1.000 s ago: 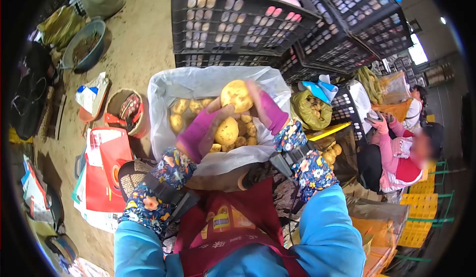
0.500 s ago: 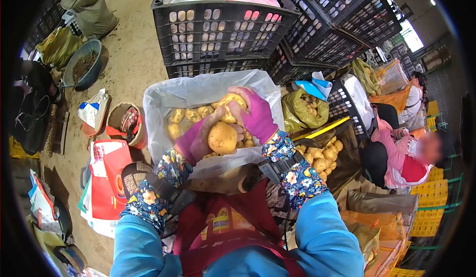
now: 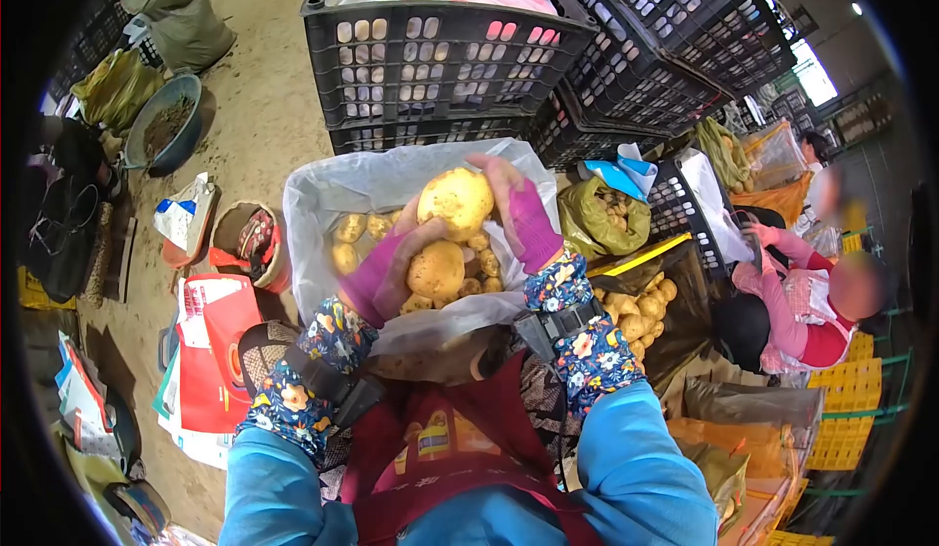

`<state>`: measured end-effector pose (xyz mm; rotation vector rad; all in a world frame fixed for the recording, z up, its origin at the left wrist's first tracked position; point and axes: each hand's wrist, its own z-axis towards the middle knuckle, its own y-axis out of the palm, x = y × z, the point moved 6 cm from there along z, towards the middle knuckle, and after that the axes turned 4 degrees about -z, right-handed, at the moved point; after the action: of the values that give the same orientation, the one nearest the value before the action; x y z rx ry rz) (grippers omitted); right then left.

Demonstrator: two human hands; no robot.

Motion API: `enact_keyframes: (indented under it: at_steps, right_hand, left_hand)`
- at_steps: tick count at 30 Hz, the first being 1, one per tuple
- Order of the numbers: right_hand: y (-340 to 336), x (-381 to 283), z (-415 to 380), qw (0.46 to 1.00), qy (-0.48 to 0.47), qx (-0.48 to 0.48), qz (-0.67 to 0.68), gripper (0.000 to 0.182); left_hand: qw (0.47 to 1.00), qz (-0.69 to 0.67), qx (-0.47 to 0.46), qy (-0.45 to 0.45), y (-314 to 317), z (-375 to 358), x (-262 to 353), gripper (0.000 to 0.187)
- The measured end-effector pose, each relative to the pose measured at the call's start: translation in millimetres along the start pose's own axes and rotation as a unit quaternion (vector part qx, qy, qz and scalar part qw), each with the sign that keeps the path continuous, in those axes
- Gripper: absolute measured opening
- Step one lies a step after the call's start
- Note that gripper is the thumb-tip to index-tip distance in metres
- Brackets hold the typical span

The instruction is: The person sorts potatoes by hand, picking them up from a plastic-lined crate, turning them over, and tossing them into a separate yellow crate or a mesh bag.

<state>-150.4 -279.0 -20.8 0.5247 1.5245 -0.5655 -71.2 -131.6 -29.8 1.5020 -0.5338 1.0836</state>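
Head view looks down on a seated person in blue sleeves, flowered arm covers and a red apron, working over a crate lined with a white plastic bag (image 3: 323, 179) that holds a shallow layer of potatoes. Both hands wear magenta gloves. The right hand (image 3: 523, 218) is closed around a large potato (image 3: 456, 200), fingers wrapped over its far side, lifting it clear above the pile. The left hand (image 3: 386, 267) cups a second potato (image 3: 436, 269) from beneath, fingers curled partly round it, just under and near the raised one; whether the two potatoes touch cannot be told. The loose potatoes in the bag (image 3: 350, 228) lie mostly toward the back and left, with smaller ones showing between the hands, and much of the bag's wall stands bare above them, so by my reading the bag is far from full or is already well emptied; which of the two the picture does not settle. To the right a dark bin of more potatoes (image 3: 634, 316) sits beside the person's knee, and a green mesh sack (image 3: 608, 216) lies just beyond it. Black plastic crates (image 3: 440, 57) are stacked behind the bag, one holding pinkish bags. Another person in pink (image 3: 797, 311) sits well apart at the right. As I judge it, many potatoes remain to be handled in both containers.
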Motion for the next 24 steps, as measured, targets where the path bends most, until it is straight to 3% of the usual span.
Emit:
enact_keyframes:
  at_steps: [2,3,6,7,9,13,15,17,20,21,23,24]
  right_hand:
    - [11.3,7.4,-4.3,0.997,0.036,-0.070,-0.015,0.041]
    - [10.9,-3.6,-5.4,0.990,-0.044,-0.059,-0.122,0.048]
    - [21.4,-22.1,-16.9,0.952,-0.189,-0.108,-0.213,0.051]
    - [21.9,-22.0,-15.7,0.948,-0.199,-0.144,-0.201,0.058]
    - [21.3,-11.0,-13.0,0.981,-0.104,-0.142,-0.086,0.063]
    - [26.1,4.2,-20.1,0.984,0.142,-0.095,0.059,0.074]
    - [24.5,-8.0,-25.6,0.975,0.160,-0.141,0.057,0.074]
    - [18.4,-7.9,-25.6,0.970,0.151,-0.182,0.046,0.072]
    - [13.6,-7.9,-17.5,0.987,0.004,-0.159,-0.016,0.069]
    - [12.1,-5.6,-17.1,0.990,0.011,-0.143,-0.010,0.066]
    - [6.7,-13.2,-18.6,0.996,0.020,-0.090,-0.001,0.061]
    - [5.6,-2.9,-16.6,0.993,0.064,-0.076,0.060,0.055]
  left_hand:
    - [0.998,-0.016,0.030,-0.055,3.8,1.8,9.7,0.058]
    - [0.995,-0.025,0.047,-0.082,3.3,1.4,13.0,0.057]
    - [0.982,-0.158,0.016,-0.101,-9.2,-2.1,-1.2,0.057]
    - [0.978,-0.182,0.015,-0.101,-8.9,-2.9,1.0,0.058]
    - [0.979,-0.179,0.043,-0.084,-4.6,-4.4,8.7,0.062]
    - [0.998,0.008,0.066,-0.006,-13.6,2.1,1.5,0.071]
    - [0.992,0.112,0.048,-0.020,-13.4,2.5,10.1,0.074]
    - [0.998,0.041,0.016,-0.042,-9.6,3.9,8.7,0.076]
    - [0.998,0.038,0.026,-0.030,-18.2,6.0,-4.7,0.072]
    - [0.998,0.054,0.036,-0.018,-21.7,6.1,-9.0,0.070]
    - [0.976,0.213,0.035,0.010,-30.3,3.9,-3.6,0.063]
    - [0.975,0.218,0.024,0.020,-25.4,5.7,-1.9,0.058]
